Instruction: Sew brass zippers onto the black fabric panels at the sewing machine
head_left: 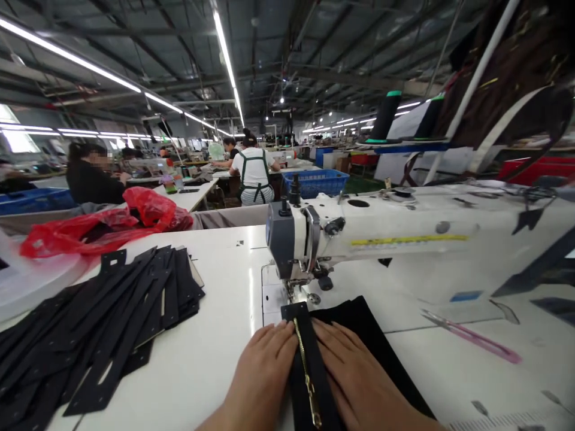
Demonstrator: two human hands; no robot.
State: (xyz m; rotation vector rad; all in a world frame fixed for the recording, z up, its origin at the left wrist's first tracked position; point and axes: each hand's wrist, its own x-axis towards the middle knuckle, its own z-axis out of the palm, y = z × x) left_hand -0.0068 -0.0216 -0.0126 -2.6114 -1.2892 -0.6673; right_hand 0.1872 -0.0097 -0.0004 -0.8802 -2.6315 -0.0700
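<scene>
A black strip (318, 353) with a gold zipper (302, 350) lies lengthwise before me, its far end just short of the needle and presser foot (291, 292) of a white sewing machine (404, 233). Along the strip's left edge rests my left hand (265, 365), fingers stretched out flat. My right hand (350, 365) lies flat on the right edge, its fingers extended toward the machine. Beneath and beside the right hand is a larger black fabric piece (359, 317). The zipper pull (313, 401) hangs near the strip's close end. What lies under my palms is hidden.
Many black slotted strips (121, 317) are heaped at left, beside a red plastic bag (148, 212). Pink-handled thread snips (476, 338) lie right on the white table (215, 359). Behind stand thread cones (386, 120), a blue basket (314, 182) and several people at other stations.
</scene>
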